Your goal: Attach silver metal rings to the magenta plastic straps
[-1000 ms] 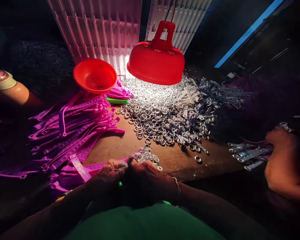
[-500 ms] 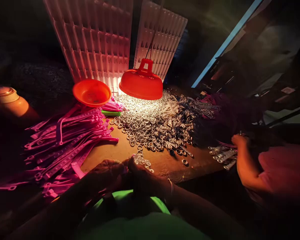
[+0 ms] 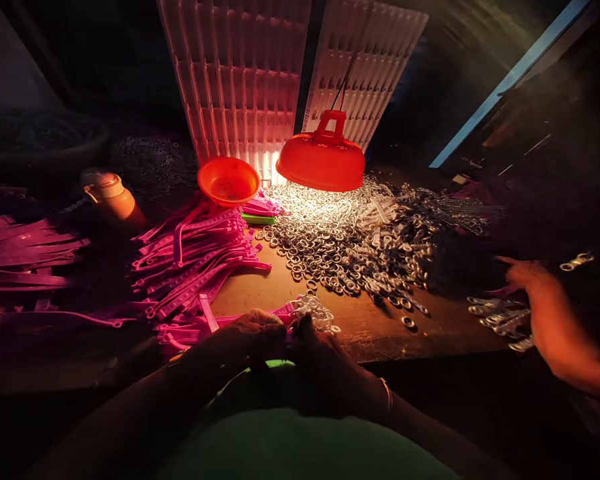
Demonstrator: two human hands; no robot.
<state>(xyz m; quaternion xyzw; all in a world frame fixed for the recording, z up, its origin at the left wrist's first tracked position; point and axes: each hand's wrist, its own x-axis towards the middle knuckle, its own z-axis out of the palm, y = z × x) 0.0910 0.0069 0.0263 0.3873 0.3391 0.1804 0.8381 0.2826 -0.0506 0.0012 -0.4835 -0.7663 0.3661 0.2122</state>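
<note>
Both hands meet low at the table's near edge, dark against the lamp light. My left hand [image 3: 253, 337] has its fingers closed, and a bit of pink strap [image 3: 287, 336] shows at its fingertips. My right hand [image 3: 325, 357], with a thin bangle at the wrist, pinches at the same spot; shadow hides the details. Just beyond the fingertips lies a small heap of pale metal rings [image 3: 314, 312]. To the left is a stack of pink straps with holes [image 3: 200, 257]. A large pile of metal rings and buckle-like pieces [image 3: 350, 247] spreads beyond.
A red lamp [image 3: 323, 160] hangs low over the pile. An orange bowl [image 3: 229, 181] rests behind the straps, near an orange flask [image 3: 114, 197]. More straps [image 3: 25, 247] lie far left. At right, another person's arm [image 3: 550, 307] reaches beside metal pieces [image 3: 503, 317].
The view has swung left, so everything sits further right and more straps show at left. My hands stay together. The other person's hand has opened, with a finger extended.
</note>
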